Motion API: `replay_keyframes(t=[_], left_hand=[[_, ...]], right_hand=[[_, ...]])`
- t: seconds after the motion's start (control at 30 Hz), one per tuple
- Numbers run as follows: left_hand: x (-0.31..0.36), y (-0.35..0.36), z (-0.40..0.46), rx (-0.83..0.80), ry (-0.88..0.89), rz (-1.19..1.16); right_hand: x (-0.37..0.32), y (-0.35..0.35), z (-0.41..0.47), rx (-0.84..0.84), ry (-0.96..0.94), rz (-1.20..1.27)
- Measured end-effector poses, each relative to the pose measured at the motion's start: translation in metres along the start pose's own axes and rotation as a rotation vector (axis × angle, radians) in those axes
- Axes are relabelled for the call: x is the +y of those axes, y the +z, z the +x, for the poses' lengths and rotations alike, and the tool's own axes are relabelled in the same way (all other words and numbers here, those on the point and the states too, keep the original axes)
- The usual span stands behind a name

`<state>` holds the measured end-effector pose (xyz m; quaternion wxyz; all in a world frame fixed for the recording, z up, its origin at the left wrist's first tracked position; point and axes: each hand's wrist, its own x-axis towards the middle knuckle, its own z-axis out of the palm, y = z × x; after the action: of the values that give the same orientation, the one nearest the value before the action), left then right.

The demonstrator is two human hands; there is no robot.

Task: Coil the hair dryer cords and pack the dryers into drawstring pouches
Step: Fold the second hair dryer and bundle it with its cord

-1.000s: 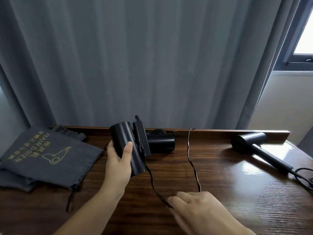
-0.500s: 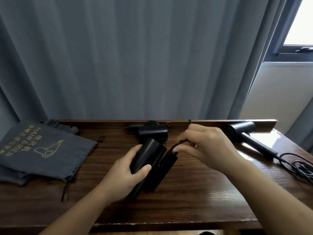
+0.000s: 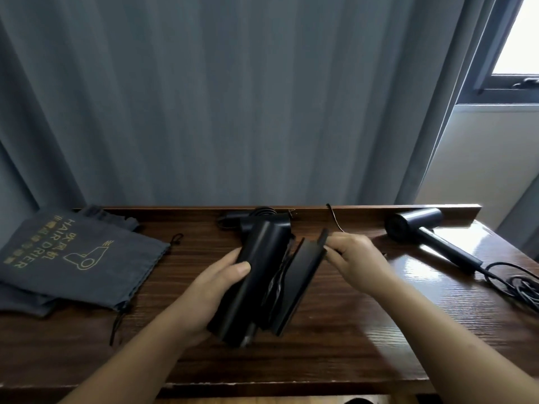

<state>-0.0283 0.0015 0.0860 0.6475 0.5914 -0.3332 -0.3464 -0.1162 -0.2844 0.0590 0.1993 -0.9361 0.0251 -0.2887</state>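
My left hand grips the barrel of a black folded hair dryer held just above the wooden table. Its folded handle lies alongside the barrel, with cord turns wound in the gap between them. My right hand pinches the thin black cord at the handle's far end; a loose stretch of cord rises toward the table's back rim. Grey drawstring pouches printed HAIR DRIER lie flat at the left.
A second black dryer with a coiled cord sits at the back rim behind the held one. A third dryer lies at the right, its cord piled near the right edge. Grey curtains hang behind the table.
My right hand carried the cord from the near table up to the dryer handle, winding it on. My left hand tilted the dryer down and toward me.
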Motion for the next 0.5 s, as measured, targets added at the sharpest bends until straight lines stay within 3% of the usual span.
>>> replay_keyframes(t=[0.23,0.5], left_hand=[[0.007,0.005,0.009,0.319,-0.067,-0.406],[0.004,0.007,0.025,0.487,-0.066,-0.628]], right_hand=[[-0.007,0.033,-0.037,-0.008,-0.113,-0.261],[-0.035,0.042,-0.055,-0.056,-0.14,-0.354]])
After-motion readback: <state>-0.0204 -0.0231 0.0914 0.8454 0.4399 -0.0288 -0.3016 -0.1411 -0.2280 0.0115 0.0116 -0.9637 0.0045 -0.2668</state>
